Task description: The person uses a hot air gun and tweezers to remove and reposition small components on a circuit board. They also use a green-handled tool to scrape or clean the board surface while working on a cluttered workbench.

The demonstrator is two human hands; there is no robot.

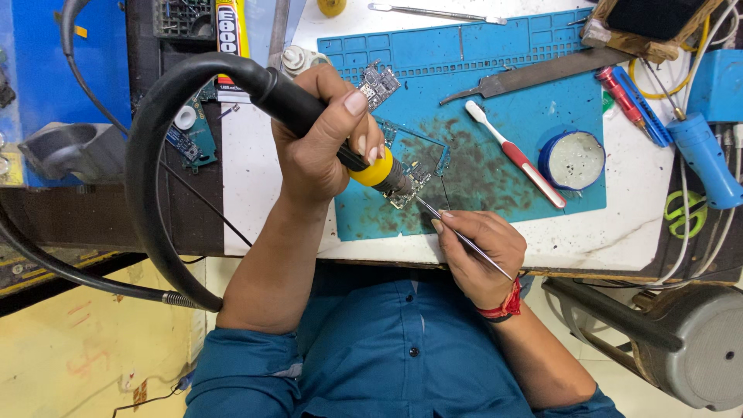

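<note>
Nearest the front edge of the worktop [635, 232], the right hand [476, 248] (red thread at the wrist) has its grip closed in a pinch around a thin metal probe or tweezers [464, 238], whose tip reaches up to the small circuit board [408, 191]. That board lies on the stained blue mat [495, 77], near the mat's front-left corner. I can't tell whether anything clamps it down, so a firm push from the tip could, I think, skate it sideways. Just beyond, the left hand [321, 143] is wrapped tight around a black heating tool with a yellow collar [371, 169], its nozzle right at the board and close to the right fingertips [438, 225]. A small slip looks enough to burn them, or to scorch the mat. The thick black hose [147, 155] loops wide past the worktop's left edge. Its weight or a snag could tug the nozzle off its spot. Farther in, a red-and-white toothbrush [515, 155] and a round blue tin [573, 160] lie on the mat's right half, well apart from the nozzle. A second board [379, 81] sits close behind the left hand's knuckles, where a swing of the tool could knock it. At the far edge lies a long metal file [534, 73].
</note>
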